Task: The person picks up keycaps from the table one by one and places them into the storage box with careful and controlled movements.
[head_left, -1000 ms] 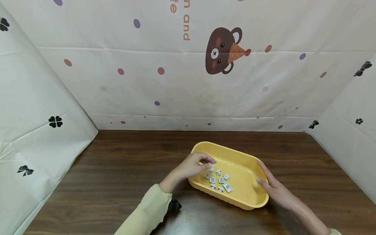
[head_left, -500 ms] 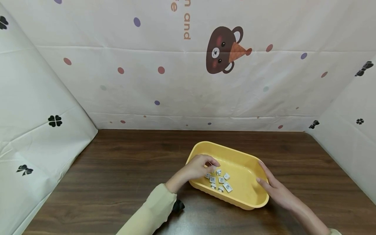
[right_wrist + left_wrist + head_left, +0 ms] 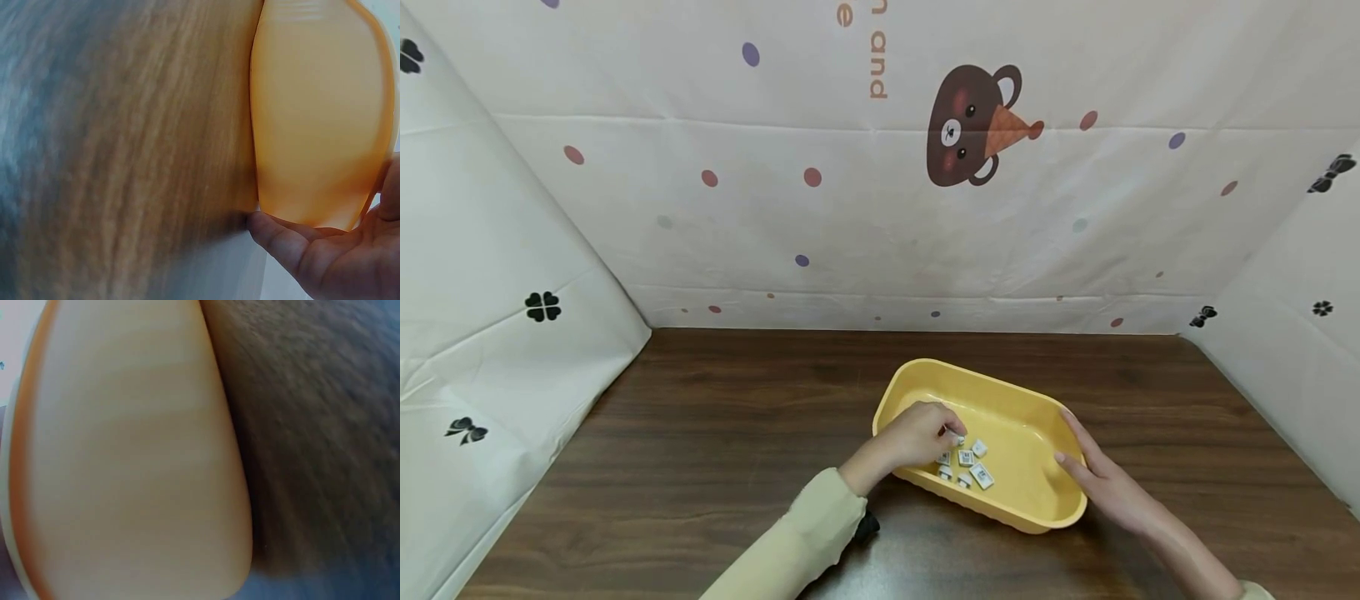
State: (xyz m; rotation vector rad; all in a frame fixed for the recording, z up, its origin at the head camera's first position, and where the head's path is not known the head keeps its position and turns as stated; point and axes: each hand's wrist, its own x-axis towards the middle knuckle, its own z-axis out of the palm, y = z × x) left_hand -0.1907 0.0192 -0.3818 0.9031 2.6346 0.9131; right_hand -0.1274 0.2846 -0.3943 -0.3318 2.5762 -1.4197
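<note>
Inside the yellow plastic basin (image 3: 1033,492), my left hand (image 3: 916,435) reaches over the left end, with thumb and index finger pinching at a small white keycap-like piece (image 3: 959,440). The hand partly hides the pieces beneath it. Several similar white pieces with dark print, such as this larger keycap-like piece (image 3: 981,476), lie loose on the basin floor. My right hand (image 3: 1108,487) grips the basin's right end, thumb over the rim and fingers along the outside. In the right wrist view, fingers (image 3: 284,244) press against that end wall.
The basin sits tilted in angle on a dark wood-grain table (image 3: 737,433). A white printed cloth (image 3: 850,225) stands as a wall behind the table and along both sides. A black object (image 3: 867,527) shows at the left sleeve's cuff.
My left hand has moved a little right and farther into the basin, now covering some pieces at the left that showed before. The right hand and basin stay nearly still.
</note>
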